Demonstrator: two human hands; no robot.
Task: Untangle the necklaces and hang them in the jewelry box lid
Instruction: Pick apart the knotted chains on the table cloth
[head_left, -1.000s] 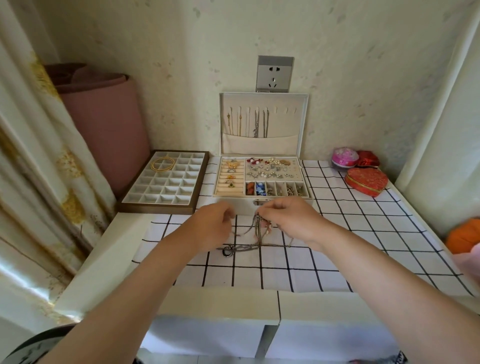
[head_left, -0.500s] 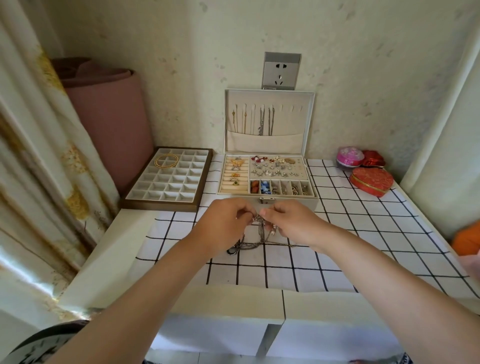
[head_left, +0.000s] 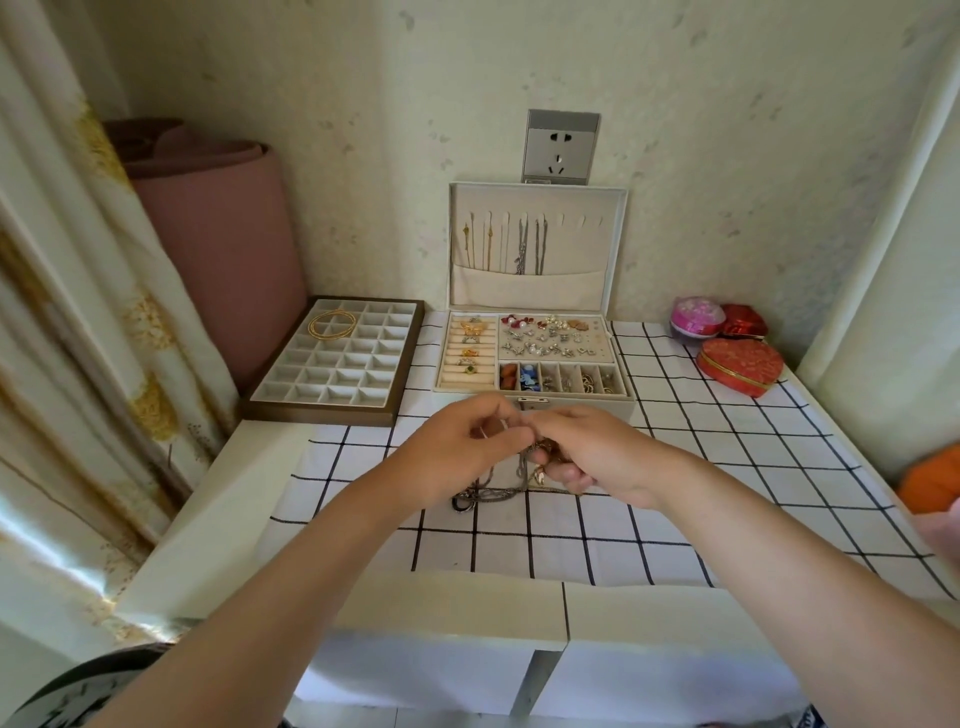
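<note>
A tangle of silver and gold necklaces (head_left: 496, 491) hangs from my fingers, its lower part resting on the checked cloth. My left hand (head_left: 460, 452) pinches a thin chain at the top of the tangle. My right hand (head_left: 587, 449) holds the bunch right beside it, fingertips nearly touching the left. Behind them stands the open white jewelry box (head_left: 535, 358). Its upright lid (head_left: 537, 241) has several necklaces hanging from hooks above a fabric pocket.
A brown compartment tray (head_left: 337, 361) with a gold bangle lies left of the box. Red and pink heart-shaped boxes (head_left: 737, 361) sit at the back right. A pink roll (head_left: 223, 234) and a curtain stand at the left. An orange object (head_left: 932, 478) is at the right edge.
My hands have come closer together over the tangle and lifted its upper part a little. The view has shifted slightly.
</note>
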